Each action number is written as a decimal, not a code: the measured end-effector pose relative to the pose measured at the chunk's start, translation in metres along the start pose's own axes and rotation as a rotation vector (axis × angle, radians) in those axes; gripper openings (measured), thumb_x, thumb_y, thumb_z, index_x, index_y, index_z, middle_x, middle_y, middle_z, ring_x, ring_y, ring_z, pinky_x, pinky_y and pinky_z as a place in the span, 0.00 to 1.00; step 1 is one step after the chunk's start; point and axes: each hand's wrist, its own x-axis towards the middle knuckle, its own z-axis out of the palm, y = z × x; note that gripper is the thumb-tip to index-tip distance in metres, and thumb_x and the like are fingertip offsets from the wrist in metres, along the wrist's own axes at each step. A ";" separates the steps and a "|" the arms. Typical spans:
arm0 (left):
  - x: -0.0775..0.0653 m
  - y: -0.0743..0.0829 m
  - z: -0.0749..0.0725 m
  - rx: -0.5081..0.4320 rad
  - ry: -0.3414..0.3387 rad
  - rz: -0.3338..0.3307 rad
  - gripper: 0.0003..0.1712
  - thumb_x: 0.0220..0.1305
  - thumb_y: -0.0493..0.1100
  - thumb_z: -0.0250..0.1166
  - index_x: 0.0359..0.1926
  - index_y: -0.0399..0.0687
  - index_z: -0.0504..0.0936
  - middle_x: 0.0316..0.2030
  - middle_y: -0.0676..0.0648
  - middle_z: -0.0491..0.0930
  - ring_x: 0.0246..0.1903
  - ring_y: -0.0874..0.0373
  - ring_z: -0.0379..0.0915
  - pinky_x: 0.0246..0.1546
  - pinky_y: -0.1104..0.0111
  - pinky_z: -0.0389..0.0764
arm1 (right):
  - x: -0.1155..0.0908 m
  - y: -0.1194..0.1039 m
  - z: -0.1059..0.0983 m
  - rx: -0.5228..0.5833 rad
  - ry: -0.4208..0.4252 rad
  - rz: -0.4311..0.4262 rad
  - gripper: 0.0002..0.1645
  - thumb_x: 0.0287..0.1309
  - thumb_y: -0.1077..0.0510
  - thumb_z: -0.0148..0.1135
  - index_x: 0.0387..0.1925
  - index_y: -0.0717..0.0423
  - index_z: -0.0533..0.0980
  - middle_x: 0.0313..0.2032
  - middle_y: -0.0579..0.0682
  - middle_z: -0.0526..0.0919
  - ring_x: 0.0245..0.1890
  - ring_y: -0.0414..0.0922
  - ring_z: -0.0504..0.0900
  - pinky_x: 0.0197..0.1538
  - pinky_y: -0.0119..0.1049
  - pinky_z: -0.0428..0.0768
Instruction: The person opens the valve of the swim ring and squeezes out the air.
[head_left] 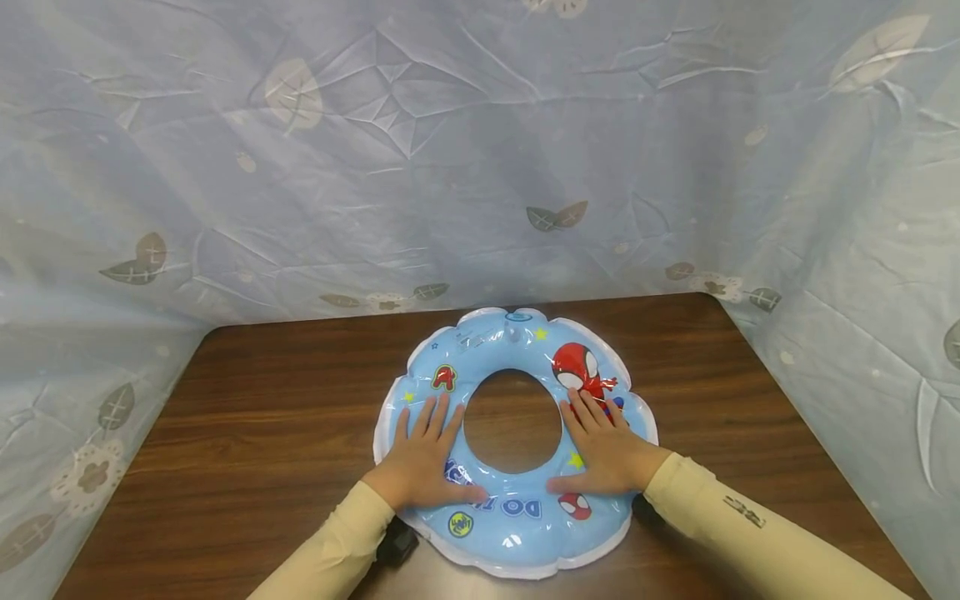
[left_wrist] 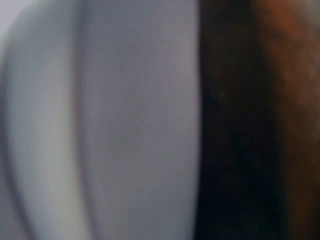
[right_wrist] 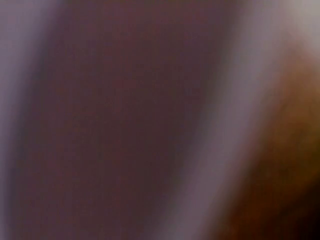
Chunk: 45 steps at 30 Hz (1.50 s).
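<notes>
A light blue inflatable swim ring (head_left: 512, 533) with a white scalloped edge lies on the wooden table, printed with a red masked cartoon figure, stars and letters. My left hand (head_left: 423, 462) rests on its left side with straight, spread fingers, the thumb pointing toward the lettering at the front. On the right side of the ring my right hand (head_left: 607, 450) lies palm down, its fingertips over the cartoon figure. The ring looks puffed up, and brown wood shows through its round hole. Both wrist views are blurred close-ups; pale and dark bands fill them.
The dark brown table (head_left: 277, 417) extends to both sides of the ring. A grey-blue curtain (head_left: 450, 183) with leaf prints surrounds its back and sides. A small black object (head_left: 396, 546) shows under the left wrist, at the ring's edge.
</notes>
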 end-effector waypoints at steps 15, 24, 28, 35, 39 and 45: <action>-0.006 0.015 -0.007 0.062 0.129 0.007 0.73 0.50 0.82 0.66 0.82 0.40 0.52 0.82 0.35 0.42 0.80 0.35 0.35 0.74 0.34 0.41 | -0.009 -0.005 -0.008 0.011 0.089 0.011 0.72 0.54 0.18 0.59 0.80 0.66 0.52 0.81 0.66 0.45 0.80 0.66 0.42 0.75 0.72 0.41; -0.027 0.039 -0.012 0.019 0.148 -0.045 0.73 0.48 0.85 0.64 0.79 0.36 0.58 0.79 0.33 0.52 0.78 0.31 0.44 0.69 0.28 0.49 | -0.028 -0.026 -0.011 0.019 0.113 -0.006 0.74 0.49 0.17 0.61 0.79 0.64 0.54 0.81 0.64 0.49 0.80 0.67 0.43 0.72 0.76 0.40; -0.033 0.045 -0.009 -0.003 0.082 -0.060 0.79 0.43 0.89 0.61 0.79 0.36 0.56 0.80 0.33 0.50 0.79 0.31 0.41 0.68 0.26 0.48 | -0.031 -0.030 -0.007 0.050 0.058 0.005 0.75 0.48 0.17 0.61 0.80 0.65 0.52 0.81 0.64 0.48 0.80 0.68 0.42 0.70 0.79 0.41; -0.035 0.047 -0.005 0.017 0.058 -0.069 0.79 0.41 0.89 0.62 0.79 0.36 0.57 0.80 0.33 0.51 0.79 0.32 0.42 0.67 0.24 0.49 | -0.029 -0.028 0.002 0.069 0.020 0.027 0.77 0.47 0.16 0.62 0.81 0.64 0.50 0.81 0.63 0.46 0.80 0.68 0.42 0.71 0.78 0.42; -0.035 0.048 -0.003 0.030 0.044 -0.071 0.80 0.41 0.90 0.61 0.80 0.36 0.56 0.80 0.33 0.51 0.79 0.32 0.42 0.67 0.25 0.49 | -0.027 -0.027 0.006 0.069 0.004 0.031 0.77 0.47 0.16 0.62 0.81 0.62 0.50 0.82 0.62 0.46 0.80 0.67 0.42 0.70 0.78 0.42; -0.034 0.049 0.003 0.053 0.042 -0.065 0.81 0.41 0.90 0.61 0.80 0.35 0.55 0.80 0.31 0.49 0.78 0.31 0.43 0.66 0.24 0.50 | -0.026 -0.028 0.009 0.043 0.007 0.031 0.77 0.46 0.15 0.61 0.81 0.63 0.51 0.81 0.63 0.47 0.80 0.68 0.43 0.70 0.78 0.43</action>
